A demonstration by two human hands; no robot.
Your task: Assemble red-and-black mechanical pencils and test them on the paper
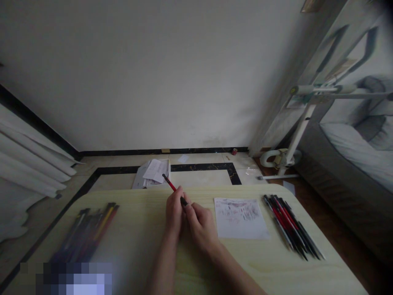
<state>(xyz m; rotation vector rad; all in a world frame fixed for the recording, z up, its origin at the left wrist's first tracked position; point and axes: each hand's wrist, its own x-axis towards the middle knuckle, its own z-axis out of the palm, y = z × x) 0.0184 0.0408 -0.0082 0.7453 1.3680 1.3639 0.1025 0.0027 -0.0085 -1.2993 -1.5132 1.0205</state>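
Observation:
Close together above the middle of the table, my left hand (pixel 174 211) and my right hand (pixel 201 225) are both closed on one slim pen. The red barrel of the pen (pixel 170 182), with a dark end, sticks out up and left from my left fingers. A black section in line with it shows between the hands, where my right thumb and fingers pinch. The pen's lower tip is hidden by the fingers. Just right of my right hand lies a white sheet of paper (pixel 242 229) with dark and reddish scribbles near its top.
Several black, red and silver pens (pixel 288 225) lie bunched at the right of the pale wooden table (pixel 138 246). Another bunch of pens (pixel 89 231), blurred, is at the left. Beyond the table, papers (pixel 155 171) rest on the floor before a wall. White exercise equipment (pixel 299 135) stands right.

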